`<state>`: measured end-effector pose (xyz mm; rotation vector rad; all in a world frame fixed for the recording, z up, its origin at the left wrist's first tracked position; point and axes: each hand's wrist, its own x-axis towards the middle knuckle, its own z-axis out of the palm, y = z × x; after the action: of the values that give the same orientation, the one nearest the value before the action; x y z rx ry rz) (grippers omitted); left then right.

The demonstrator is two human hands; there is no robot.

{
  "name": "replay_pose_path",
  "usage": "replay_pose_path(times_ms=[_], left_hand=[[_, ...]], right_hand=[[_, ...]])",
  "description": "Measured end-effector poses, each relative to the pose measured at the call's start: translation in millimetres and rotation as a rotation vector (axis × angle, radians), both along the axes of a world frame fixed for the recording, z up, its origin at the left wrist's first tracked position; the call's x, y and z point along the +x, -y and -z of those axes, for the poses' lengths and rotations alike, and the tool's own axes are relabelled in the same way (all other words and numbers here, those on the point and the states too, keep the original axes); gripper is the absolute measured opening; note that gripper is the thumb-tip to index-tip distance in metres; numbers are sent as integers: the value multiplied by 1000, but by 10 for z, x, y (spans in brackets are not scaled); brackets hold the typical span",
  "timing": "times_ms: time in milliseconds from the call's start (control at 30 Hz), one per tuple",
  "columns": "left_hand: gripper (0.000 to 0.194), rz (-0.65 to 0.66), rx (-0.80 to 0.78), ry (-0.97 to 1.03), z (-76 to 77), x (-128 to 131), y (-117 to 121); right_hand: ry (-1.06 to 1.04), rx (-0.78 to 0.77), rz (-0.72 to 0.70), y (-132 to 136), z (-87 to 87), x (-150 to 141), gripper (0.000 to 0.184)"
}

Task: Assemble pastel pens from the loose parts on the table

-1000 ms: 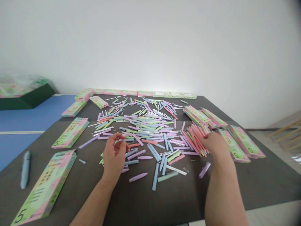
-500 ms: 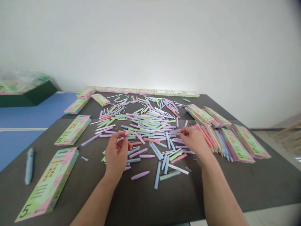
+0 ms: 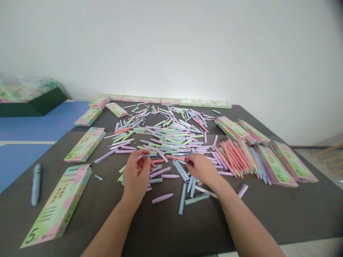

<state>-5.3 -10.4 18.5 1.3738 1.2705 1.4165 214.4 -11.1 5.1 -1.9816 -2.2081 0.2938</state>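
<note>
A wide scatter of pastel pen parts covers the middle of the dark table: purple, blue, green and coral barrels, caps and thin white refills. My left hand is curled over the near left of the scatter, thumb close to the index finger; what it pinches, if anything, is unclear. My right hand reaches into the scatter with fingers bent together beside a coral pen part and several blue pen parts. Its fingertips hide what they touch. Right of it lies a fanned row of coral pens.
Printed boxes stand along the left, the far edge and the right. A single blue pen lies far left. Behind it, a dark green tray with plastic-wrapped goods sits on a blue table.
My right hand has let go of the coral pens at the right, leaving them in the row, and has moved left into the scatter. My left hand has stayed nearly in place.
</note>
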Motion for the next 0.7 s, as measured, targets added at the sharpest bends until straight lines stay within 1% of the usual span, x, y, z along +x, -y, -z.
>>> replay_pose_path(times_ms=[67,100,200,300,367,400,467,567,633,700], left_hand=[[14,11,-11,-10,8,-6,3],[15,19,-18,-17,13,-10,4],[15,41,-39,-43,35,-21,0],[16,67,-66,-52,73,-17,-12],[21,139,-75,-53,105,-1,-13],[25,195,-77,-57,119,11,-8],[33,328,-82,-80,141,38,14],[44,481,-93,-150,154,70,60],[45,532,-96,-230,156,76,77],[44,513,-95,-300,156,72,72]], right_hand=[[-86,-19,-17,-4,-27,24,18],[-165,-36,-20,-5,-43,37,18],[-507,-138,-14,-1,-81,67,19],[-865,-318,-41,17,-95,67,20],[-1052,-416,-79,38,-101,47,24],[-1120,-444,-102,50,-106,31,26],[-1198,-462,-152,74,-123,-9,29],[-1194,-463,-205,99,-151,-74,29],[-1146,-469,-226,99,-154,-101,28],[-1054,-428,-198,82,-135,-101,27]])
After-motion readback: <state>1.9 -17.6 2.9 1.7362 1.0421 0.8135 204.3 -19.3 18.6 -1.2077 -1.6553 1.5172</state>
